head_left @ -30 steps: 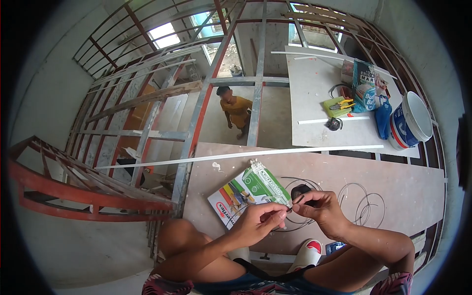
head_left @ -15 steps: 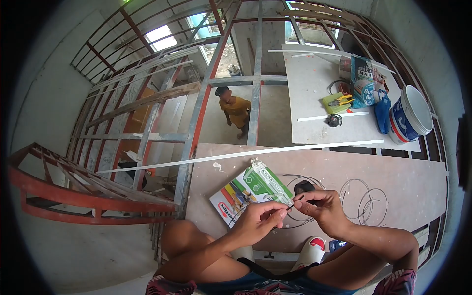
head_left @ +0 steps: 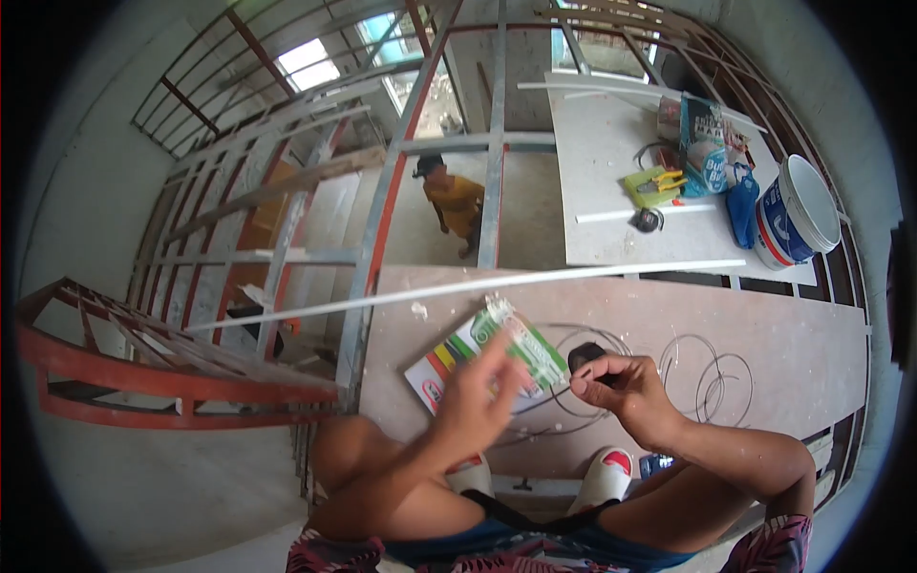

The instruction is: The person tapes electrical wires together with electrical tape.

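Note:
My right hand (head_left: 626,390) is closed in a pinch, thumb against fingers, with a small dark end showing at the fingertips; I cannot tell what it is. Right beside those fingers is a black rounded object (head_left: 586,355). My left hand (head_left: 478,387), smeared by motion, is apart from the right one and overlaps a green and white printed box (head_left: 463,339). Loops of thin dark wire (head_left: 611,334) lie on the brownish board (head_left: 812,334) around and behind the right hand. A second loose coil of wire (head_left: 723,387) rests farther right.
A long white strip (head_left: 458,288) crosses the board's far edge. Beyond it, a white panel (head_left: 602,244) holds yellow-handled pliers (head_left: 666,181), a printed bag (head_left: 704,158) and a bucket (head_left: 798,215). Metal framing (head_left: 382,215) has openings to the floor below, where a person (head_left: 454,201) stands.
My left hand has come away from the right hand's fingertips, moving left and up over the box. The right hand stays in its pinch. The person below has shifted slightly.

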### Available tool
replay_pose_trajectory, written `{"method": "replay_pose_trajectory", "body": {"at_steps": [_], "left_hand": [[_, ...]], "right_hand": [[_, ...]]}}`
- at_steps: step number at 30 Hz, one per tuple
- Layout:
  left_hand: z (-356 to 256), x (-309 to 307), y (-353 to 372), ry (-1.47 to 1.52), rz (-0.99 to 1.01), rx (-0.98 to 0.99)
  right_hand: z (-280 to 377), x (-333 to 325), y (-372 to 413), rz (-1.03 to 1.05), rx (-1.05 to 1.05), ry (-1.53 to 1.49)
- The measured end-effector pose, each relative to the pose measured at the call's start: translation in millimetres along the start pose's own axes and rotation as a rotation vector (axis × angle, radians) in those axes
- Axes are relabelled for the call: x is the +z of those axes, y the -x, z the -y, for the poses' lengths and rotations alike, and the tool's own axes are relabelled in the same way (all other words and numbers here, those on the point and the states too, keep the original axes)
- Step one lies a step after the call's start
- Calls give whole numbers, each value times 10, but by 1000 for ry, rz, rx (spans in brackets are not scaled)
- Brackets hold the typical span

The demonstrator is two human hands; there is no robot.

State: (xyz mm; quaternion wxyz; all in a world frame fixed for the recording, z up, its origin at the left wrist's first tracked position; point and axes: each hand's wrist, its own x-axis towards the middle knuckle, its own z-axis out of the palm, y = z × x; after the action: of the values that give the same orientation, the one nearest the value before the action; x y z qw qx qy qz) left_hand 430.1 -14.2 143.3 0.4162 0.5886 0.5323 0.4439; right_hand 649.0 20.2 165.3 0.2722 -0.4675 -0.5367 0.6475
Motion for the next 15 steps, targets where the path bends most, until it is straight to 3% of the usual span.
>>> {"method": "replay_pose_trajectory", "body": {"at_steps": [2,4,6,8,11,12,14,15], "left_hand": [[-257,-264,-180,-445,-244,280],[-259,-477,-338,-459,-289,675],[-352,-504,-345,-425,-277,713],[-381,-432,-275,-433,32,511],[-108,-104,-37,-162,284,193],[-113,-31,18,-167,281,196],[-123,52,77,137,431,-219],[-128,52,71,131,432,-218]], "right_hand": [[5,36,23,33,56,-82],[-20,49,41,47,75,-67],[-7,76,68,53,-1,28],[-45,48,64,53,-38,30],[-19,-2,39,-6,45,2],[-7,-14,26,-3,40,1],[7,-29,2,-30,39,-115],[9,-37,-9,-25,11,-93]]}}
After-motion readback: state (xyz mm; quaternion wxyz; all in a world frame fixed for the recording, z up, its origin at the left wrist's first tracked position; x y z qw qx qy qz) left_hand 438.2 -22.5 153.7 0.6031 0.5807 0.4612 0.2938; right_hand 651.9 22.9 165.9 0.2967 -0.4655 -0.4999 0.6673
